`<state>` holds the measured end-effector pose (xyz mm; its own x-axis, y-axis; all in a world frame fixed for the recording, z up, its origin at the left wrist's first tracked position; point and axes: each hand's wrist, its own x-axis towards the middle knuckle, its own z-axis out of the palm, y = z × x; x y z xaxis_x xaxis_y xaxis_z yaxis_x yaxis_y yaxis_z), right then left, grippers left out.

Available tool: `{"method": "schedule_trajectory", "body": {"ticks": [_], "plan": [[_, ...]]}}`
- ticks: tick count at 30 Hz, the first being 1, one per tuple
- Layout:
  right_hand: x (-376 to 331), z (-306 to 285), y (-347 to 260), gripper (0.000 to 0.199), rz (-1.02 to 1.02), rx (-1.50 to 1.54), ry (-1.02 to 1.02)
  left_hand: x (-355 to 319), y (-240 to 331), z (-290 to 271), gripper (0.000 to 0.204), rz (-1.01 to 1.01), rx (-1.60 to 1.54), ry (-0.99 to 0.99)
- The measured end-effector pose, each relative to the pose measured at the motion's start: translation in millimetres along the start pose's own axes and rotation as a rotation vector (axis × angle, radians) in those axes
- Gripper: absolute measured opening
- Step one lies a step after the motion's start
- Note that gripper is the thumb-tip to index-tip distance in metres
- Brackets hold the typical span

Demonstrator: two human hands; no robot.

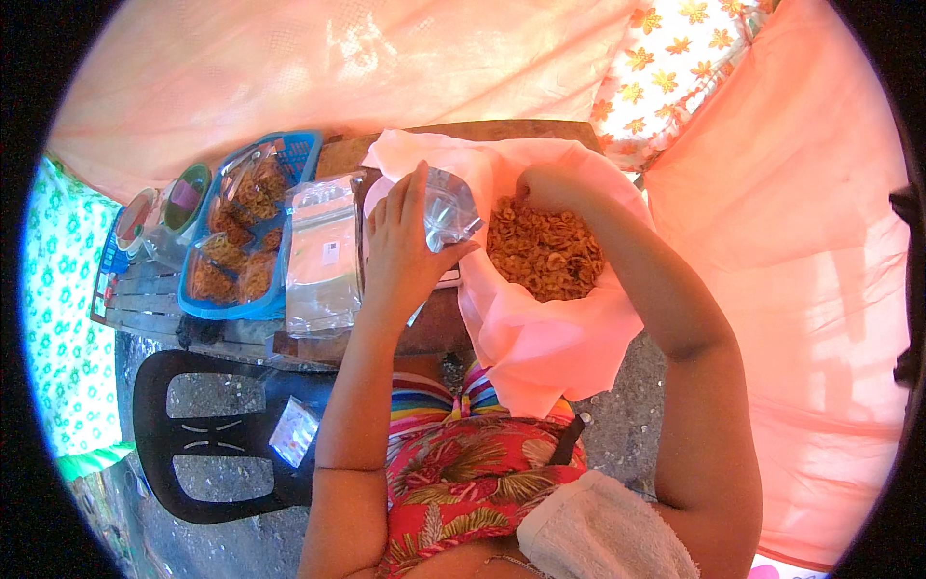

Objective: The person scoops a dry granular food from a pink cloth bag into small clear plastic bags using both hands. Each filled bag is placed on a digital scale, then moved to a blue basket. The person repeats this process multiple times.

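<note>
My left hand [397, 232] grips a clear plastic pouch [448, 207], thumb on the near side and fingers on the far side. The pouch's mouth is toward a heap of curled brown chips [545, 253]. These chips lie in a container lined with pink cloth [535, 333]. At the far edge of the heap, my right hand [552, 188] is closed, its fingers curled down with brown bits at the fingertips. How much it holds is hidden.
Left of my left hand lies a stack of flat clear pouches [323, 256]. Beyond it, a blue plastic basket [307, 154] holds several filled bags of chips. Lidded round tubs [185, 198] stand farther left. A black chair [159, 439] with a small shiny packet [294, 431] is beside me.
</note>
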<state>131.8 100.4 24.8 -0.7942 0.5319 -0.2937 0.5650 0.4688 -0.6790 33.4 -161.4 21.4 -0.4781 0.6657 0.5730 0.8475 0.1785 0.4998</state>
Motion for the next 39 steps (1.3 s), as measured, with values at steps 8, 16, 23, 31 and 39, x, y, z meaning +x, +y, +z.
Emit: {"method": "schedule_trajectory", "body": {"ticks": [8,16,23,31,39], "plan": [[-9,0,-33,0.027,-0.565,-0.333,-0.074,-3,-4,-2,0.108,0.029,0.029,0.019],[-35,-37,-72,0.024,-0.259,-0.172,-0.145,1,-2,11,0.107,-0.022,0.023,-0.084],[-56,-34,-91,0.02,-0.402,-0.004,-0.204,2,1,11,0.113,-0.014,0.024,-0.078],[-46,-24,-37,0.021,-0.109,0.708,-0.175,-1,-5,9,0.114,0.003,0.028,-0.057],[-55,-30,-11,0.018,-0.12,0.868,-0.129,-1,1,13,0.107,-0.001,-0.015,-0.065]]}}
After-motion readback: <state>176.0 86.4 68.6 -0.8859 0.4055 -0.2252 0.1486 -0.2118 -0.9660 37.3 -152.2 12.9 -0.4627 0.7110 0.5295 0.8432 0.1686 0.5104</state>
